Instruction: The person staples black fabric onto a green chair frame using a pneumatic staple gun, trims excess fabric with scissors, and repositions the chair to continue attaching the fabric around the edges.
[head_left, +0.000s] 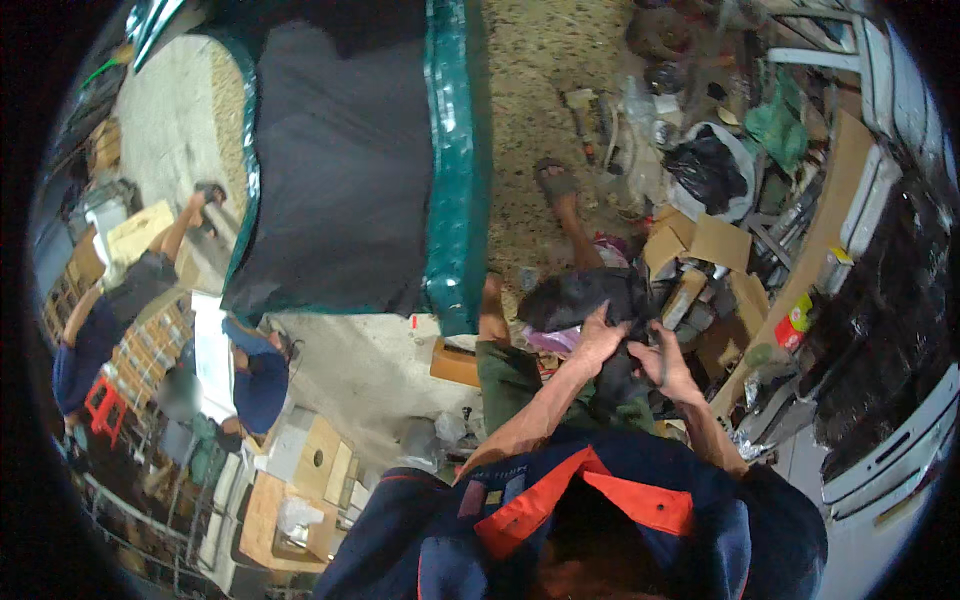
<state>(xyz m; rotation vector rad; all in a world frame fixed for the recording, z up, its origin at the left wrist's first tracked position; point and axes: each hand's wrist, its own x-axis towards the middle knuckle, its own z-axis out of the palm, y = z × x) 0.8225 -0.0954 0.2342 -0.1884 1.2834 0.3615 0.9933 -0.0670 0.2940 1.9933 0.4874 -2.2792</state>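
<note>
My left hand grips a piece of black fabric, like a bag, held low over my right thigh. Just right of it, my right hand has its fingers curled on the same dark material, partly hidden in its folds. A pink plastic piece shows beneath the black fabric. Ahead of me at the left lies a large dark grey sheet with a glossy green border.
Cardboard boxes, a white pail lined with black plastic and metal scraps crowd my right. At left, two people are near a white panel. Wooden boards and a red stool are at lower left.
</note>
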